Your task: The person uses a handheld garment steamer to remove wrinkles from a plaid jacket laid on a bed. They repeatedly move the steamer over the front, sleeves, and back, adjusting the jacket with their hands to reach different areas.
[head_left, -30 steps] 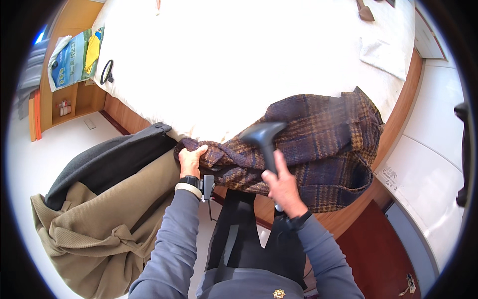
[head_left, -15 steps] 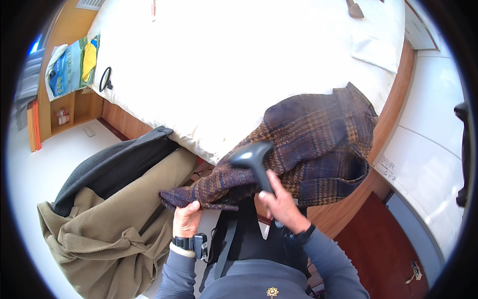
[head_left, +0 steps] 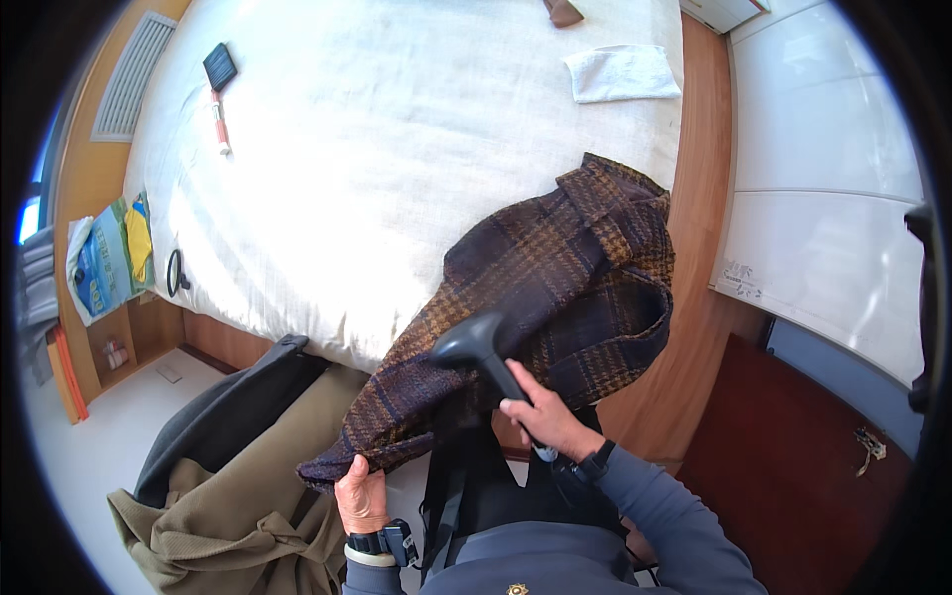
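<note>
A dark plaid coat (head_left: pixel 526 248) in brown, navy and mustard lies partly on the bed, one sleeve stretched toward me. My left hand (head_left: pixel 363 496) is closed on the cuff end of that sleeve, thumb on top. In my right hand (head_left: pixel 550 416) is the handle of a dark grey handheld garment steamer (head_left: pixel 474 342). Its broad head is over the sleeve, around its middle; whether it touches the cloth I cannot tell. The lower end of the handle is partly hidden by my fingers.
An olive-tan coat (head_left: pixel 238 486) and a dark grey garment (head_left: pixel 213 421) are heaped at left. On the bed (head_left: pixel 297 228) lie a folded white cloth (head_left: pixel 623 74), a black flat item (head_left: pixel 220 66) and a black-rimmed round object (head_left: pixel 176 273). White cabinets (head_left: pixel 823 238) stand at right.
My view has shifted, so more of the bed's far left shows. The sleeve's cuff end looks straighter in my left hand. The steamer remains over the sleeve.
</note>
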A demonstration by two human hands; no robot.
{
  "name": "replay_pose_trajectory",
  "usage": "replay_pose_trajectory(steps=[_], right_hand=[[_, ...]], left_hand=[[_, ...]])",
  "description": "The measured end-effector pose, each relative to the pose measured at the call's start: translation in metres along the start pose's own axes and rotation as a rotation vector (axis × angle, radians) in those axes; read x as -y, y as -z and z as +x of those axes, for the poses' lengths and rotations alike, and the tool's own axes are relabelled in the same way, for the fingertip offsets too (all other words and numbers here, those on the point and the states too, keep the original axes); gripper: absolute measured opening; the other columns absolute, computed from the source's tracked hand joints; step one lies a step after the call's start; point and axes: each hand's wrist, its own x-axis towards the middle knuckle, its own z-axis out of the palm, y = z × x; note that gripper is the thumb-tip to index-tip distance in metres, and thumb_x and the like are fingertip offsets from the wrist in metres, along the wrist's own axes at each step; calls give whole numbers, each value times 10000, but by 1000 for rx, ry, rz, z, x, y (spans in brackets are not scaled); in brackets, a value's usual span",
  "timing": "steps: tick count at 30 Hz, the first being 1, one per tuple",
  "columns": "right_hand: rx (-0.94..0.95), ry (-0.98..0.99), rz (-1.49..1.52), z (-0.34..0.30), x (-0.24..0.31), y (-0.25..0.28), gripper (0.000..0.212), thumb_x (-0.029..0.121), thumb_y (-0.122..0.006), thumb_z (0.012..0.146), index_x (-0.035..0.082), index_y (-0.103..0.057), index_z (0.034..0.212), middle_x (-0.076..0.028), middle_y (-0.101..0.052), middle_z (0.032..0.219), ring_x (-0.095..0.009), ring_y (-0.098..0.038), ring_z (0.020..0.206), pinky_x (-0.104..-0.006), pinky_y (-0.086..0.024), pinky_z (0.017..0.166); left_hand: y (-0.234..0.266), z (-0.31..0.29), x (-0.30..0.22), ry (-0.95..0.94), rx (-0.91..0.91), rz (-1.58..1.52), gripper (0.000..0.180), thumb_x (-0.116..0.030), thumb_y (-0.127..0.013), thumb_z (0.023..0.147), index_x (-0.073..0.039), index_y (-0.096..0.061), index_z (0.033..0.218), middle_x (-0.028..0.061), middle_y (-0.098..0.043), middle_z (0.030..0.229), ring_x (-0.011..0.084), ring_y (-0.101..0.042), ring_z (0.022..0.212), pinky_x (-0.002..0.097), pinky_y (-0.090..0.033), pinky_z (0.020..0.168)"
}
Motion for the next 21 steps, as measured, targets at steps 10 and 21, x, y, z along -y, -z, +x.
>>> replay_pose_trajectory(steps=[10,21], right_hand=[[-38,142,174,-21,18,21,803,201,-618,1021,182,-194,1702,-44,-568,864,-110,-560,574,-279,-529,552],[-368,207,384,-7,10,70,815,239,-597,1046,161,-131,1709,-50,-574,847,-122,-578,585,-292,-527,532]], left_hand=[[-5,4,-18,31,138,20,571,-234,-711,1008,7,-532,1493,133,-575,1531,317,-517,1417,510,-322,1254],[-44,18,-62,-47,225,82,571,-235,-698,1020,6,-515,1504,144,-565,1540,314,-512,1427,501,-328,1256]])
